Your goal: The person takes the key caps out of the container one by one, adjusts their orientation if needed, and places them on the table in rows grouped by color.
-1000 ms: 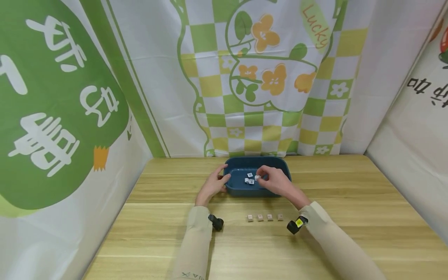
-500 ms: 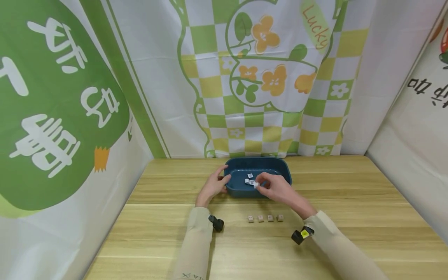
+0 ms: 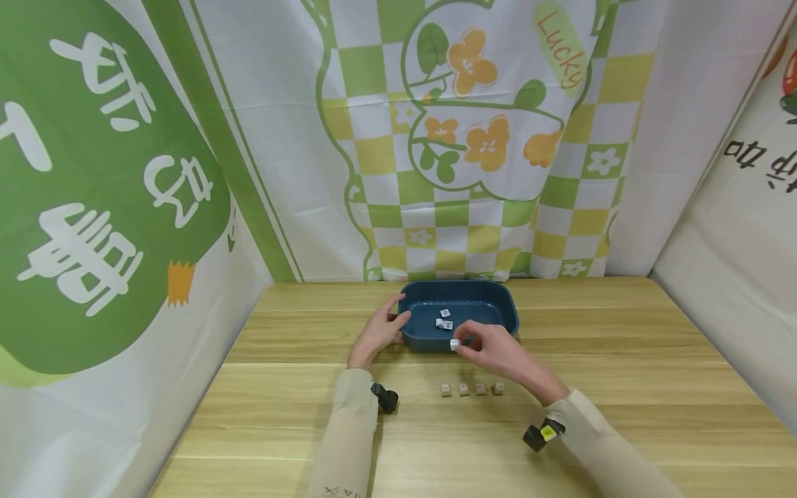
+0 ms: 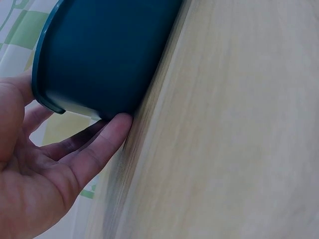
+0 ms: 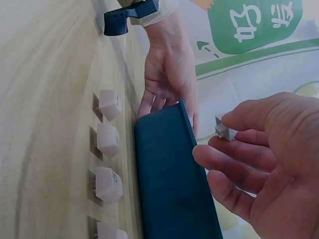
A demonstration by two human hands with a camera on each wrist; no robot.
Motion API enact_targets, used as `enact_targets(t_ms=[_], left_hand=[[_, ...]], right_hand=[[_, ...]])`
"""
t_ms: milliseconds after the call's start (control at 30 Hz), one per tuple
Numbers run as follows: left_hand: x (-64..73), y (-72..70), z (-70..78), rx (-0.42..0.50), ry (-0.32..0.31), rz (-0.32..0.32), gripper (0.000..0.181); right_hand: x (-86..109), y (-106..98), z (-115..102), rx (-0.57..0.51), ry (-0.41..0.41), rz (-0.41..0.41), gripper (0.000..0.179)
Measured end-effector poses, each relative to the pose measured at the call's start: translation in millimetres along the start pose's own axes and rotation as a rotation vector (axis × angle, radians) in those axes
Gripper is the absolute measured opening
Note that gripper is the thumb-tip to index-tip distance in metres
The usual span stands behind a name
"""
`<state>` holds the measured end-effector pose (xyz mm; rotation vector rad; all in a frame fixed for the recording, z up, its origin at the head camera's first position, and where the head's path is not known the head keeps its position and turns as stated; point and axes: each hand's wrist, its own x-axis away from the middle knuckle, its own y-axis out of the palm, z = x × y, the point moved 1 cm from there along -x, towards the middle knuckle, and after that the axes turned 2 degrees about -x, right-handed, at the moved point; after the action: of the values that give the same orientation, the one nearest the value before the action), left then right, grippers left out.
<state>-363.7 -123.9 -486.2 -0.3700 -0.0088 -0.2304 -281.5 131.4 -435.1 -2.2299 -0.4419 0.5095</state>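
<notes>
Hanging behind the blue tray (image 3: 429, 344), a printed cloth (image 3: 486, 152) backs the wooden table (image 3: 299, 339). The left hand (image 3: 377, 333) grips the tray's left end, fingers spread. The right hand (image 3: 496, 348) masks the tray's near right wall, pinching a white keycap (image 3: 454, 344) above the tray's near side. Four pale keycaps (image 3: 463, 390) stand lined up before the tray; three loose keycaps (image 3: 447, 325) lie inside.

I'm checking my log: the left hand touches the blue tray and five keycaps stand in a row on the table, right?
Not five: the head view shows four keycaps in that row on the table. The left hand does touch the tray.
</notes>
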Motion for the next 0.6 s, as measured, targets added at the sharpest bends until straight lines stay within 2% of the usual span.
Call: enact_targets(t_ms=[133,600], left_hand=[[0.1,-0.2,1.1,-0.010,-0.008,0.004,0.056],[1.2,-0.4,1.3,-0.008,-0.024,0.002,0.055]], right_hand=[[4.2,1.8,0.0,-0.001,0.008,0.008,0.013],[19.1,9.2,3.5,-0.017,-0.028,-0.053,0.014]])
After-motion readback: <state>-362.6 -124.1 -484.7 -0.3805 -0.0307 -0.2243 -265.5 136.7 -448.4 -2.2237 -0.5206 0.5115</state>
